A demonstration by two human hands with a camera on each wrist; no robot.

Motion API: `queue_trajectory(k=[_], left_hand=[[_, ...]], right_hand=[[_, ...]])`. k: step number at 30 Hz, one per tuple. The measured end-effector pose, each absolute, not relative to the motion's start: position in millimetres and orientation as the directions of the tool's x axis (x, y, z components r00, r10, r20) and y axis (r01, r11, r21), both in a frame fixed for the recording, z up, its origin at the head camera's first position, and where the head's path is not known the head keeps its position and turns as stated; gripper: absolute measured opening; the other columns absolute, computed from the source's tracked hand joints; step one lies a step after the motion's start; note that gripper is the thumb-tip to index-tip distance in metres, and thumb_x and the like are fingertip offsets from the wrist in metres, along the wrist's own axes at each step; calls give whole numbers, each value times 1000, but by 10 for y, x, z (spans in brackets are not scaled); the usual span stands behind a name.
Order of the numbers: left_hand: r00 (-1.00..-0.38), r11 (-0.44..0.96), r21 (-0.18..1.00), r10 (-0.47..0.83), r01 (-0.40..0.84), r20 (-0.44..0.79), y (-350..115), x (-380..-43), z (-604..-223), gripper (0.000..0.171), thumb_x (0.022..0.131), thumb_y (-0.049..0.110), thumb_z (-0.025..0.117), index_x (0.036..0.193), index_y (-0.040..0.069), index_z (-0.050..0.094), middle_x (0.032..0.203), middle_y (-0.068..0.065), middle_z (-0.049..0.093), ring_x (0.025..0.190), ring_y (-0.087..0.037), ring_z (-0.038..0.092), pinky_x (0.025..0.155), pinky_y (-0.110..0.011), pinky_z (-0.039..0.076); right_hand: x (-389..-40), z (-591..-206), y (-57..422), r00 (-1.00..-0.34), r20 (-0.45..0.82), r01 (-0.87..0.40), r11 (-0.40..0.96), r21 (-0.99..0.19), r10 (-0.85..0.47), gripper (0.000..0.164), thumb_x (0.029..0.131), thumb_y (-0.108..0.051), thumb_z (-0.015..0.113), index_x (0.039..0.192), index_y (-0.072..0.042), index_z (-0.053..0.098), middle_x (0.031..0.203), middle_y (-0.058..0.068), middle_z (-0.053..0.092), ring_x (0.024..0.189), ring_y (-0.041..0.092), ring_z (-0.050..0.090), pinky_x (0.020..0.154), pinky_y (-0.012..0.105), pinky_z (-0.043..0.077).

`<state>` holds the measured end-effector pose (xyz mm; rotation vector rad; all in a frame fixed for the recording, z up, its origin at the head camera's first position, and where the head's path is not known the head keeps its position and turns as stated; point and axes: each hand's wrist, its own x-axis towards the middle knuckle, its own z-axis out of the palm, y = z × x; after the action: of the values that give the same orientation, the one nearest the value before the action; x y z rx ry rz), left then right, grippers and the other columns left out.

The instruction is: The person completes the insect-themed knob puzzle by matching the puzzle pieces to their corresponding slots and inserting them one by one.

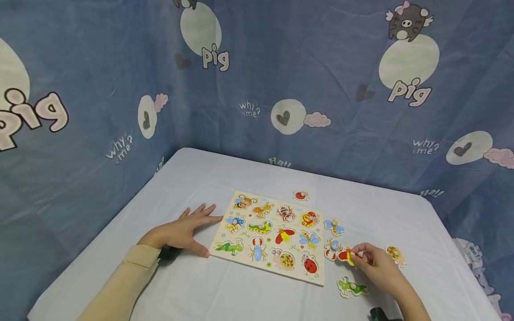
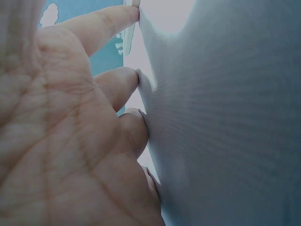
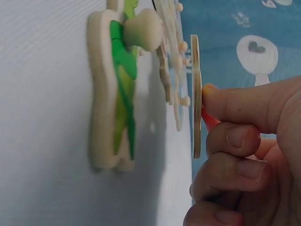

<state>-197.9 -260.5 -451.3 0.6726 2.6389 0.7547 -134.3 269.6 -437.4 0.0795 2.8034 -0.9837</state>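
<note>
- Right hand [image 1: 375, 263]: thumb and fingers pinch the red-and-yellow insect piece [image 1: 344, 255]; other fingers curled.
- That piece: right of the board, just beside the blue beetle piece [image 1: 332, 249]; right wrist view shows it edge-on, roughly level, raised off the worktop [image 1: 241, 298]. Its knob is hidden by the fingers.
- Left hand [image 1: 182, 231]: wide open, fingers spread, holds nothing; fingertips rest on the worktop. Thumb and index tips sit at the board's left edge; can't tell if touching.
- Puzzle board [image 1: 299, 270]: lies flat between the hands, three rows of four bug pictures.
- Loose pieces: ladybug piece [image 1: 300, 195] behind the board; blue-winged piece [image 1: 334, 227] beside its right edge; green grasshopper piece [image 1: 353, 287] nearer the person; snail piece [image 1: 396, 256] past the right hand.
- Blue printed curtain [image 1: 257, 71] behind the worktop.
</note>
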Motion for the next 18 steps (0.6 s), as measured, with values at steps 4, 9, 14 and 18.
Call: queue_trajectory(k=[4, 9, 14, 18], left_hand=[[-840, 747, 564, 518, 352, -162, -2611, -1979, -4522, 106, 64, 59, 88, 154, 29, 42, 170, -10, 10, 156, -42, -3, 119, -71, -7], [-841, 746, 569, 514, 344, -166, -2618, -1960, -4509, 105, 64, 58, 88, 154, 28, 42, 170, -12, 11, 156, -44, -4, 118, -72, -7], [-845, 753, 564, 508, 340, -169, -2620, -1944, -4501, 105, 64, 57, 88, 154, 27, 42, 170, -13, 11, 155, -44, -4, 118, -72, -8], [-842, 756, 552, 513, 350, -169, -2600, -1964, -4491, 105, 65, 59, 87, 155, 28, 41, 170, -12, 10, 156, -43, -4, 118, -72, -7]], right_hand=[[-1372, -4347, 2681, -985, -168, 86, 778, -623, -26, 28, 94, -29, 70, 110, -8, 65, 66, 0, 48, 58, 11, 43, 51, 24, 36], [-1389, -4344, 2652, -988, -154, 70, 780, -622, -34, 27, 94, -30, 70, 110, -8, 65, 66, -1, 47, 57, 10, 42, 50, 23, 36], [-1388, -4363, 2639, -988, -153, 71, 784, -617, -31, 26, 93, -27, 71, 109, -8, 66, 66, -2, 48, 58, 10, 42, 50, 23, 36], [-1393, -4397, 2647, -985, -170, 86, 775, -626, -28, 25, 93, -26, 70, 109, -7, 66, 66, -2, 48, 57, 9, 42, 50, 23, 35]])
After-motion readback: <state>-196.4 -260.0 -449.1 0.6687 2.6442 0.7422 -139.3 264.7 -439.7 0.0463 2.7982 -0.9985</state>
